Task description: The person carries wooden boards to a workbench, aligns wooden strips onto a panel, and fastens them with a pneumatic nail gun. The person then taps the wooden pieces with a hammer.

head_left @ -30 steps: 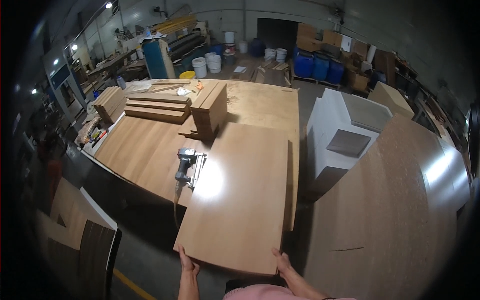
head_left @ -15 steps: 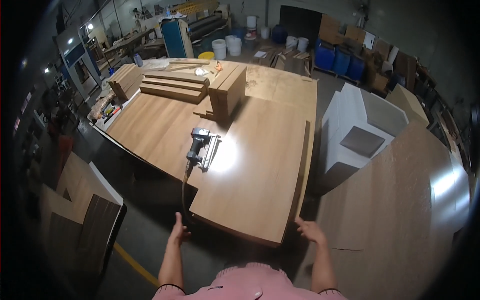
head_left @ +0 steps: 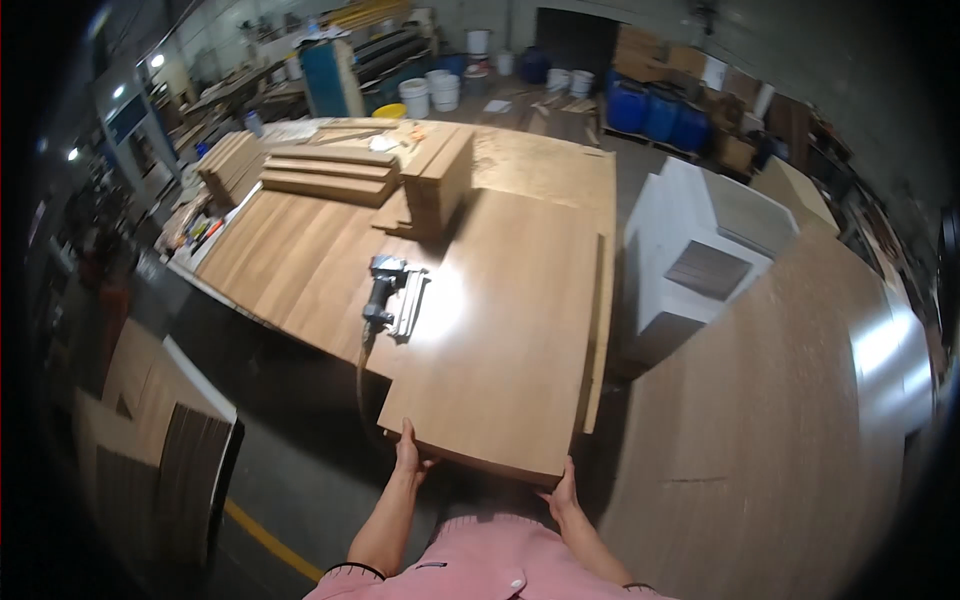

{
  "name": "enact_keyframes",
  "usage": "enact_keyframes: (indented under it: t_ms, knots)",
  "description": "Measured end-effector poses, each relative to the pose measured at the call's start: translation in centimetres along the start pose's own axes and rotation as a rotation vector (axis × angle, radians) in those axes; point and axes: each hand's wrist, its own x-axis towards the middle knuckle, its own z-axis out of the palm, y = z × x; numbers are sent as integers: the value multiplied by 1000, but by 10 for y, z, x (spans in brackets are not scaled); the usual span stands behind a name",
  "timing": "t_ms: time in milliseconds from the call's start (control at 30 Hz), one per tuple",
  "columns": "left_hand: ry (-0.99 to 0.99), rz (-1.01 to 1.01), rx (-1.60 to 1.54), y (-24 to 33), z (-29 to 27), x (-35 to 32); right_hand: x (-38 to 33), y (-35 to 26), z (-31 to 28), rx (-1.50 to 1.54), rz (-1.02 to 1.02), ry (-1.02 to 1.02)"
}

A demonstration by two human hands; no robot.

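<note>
A large light-brown wooden panel (head_left: 500,340) lies on the worktable, its near end jutting toward me. My left hand (head_left: 408,458) grips its near left corner, thumb up at the edge and fingers curled underneath. At the near right corner my right hand (head_left: 562,492) holds the same panel, its fingers partly hidden below the edge. A black and silver nail gun (head_left: 393,298) lies on its side left of the bright glare, and an air hose (head_left: 363,385) runs from it over the table's edge. Beyond, wood pieces are stacked in an upright block (head_left: 438,185).
Long boards (head_left: 325,178) are piled at the table's far left. White box-shaped pieces (head_left: 690,250) stand to the right, beside another large wood panel (head_left: 740,420). More cut panels (head_left: 150,430) stack up at lower left. Blue drums (head_left: 660,115) and white buckets (head_left: 430,92) stand behind.
Both hands have moved inward from beside the panel onto its near corners and closed on it. The view has shifted slightly; the nail gun stays on the panel.
</note>
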Motion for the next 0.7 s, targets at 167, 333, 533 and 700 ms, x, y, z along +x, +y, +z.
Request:
enact_keyframes:
  t_ms: [167,333,533,700]
  knots:
    - [-107,-74,120,19,-9,25,-15,-7,25,-104,12,105]
    - [-85,-151,174,7,-35,23,28,48,1,-192,-350,285]
    - [-341,-539,472,-57,-26,-74,-46,158,-39,99,-231,398]
    - [-704,-605,941,-145,-38,-111,-167,308,-82,-142,-240,732]
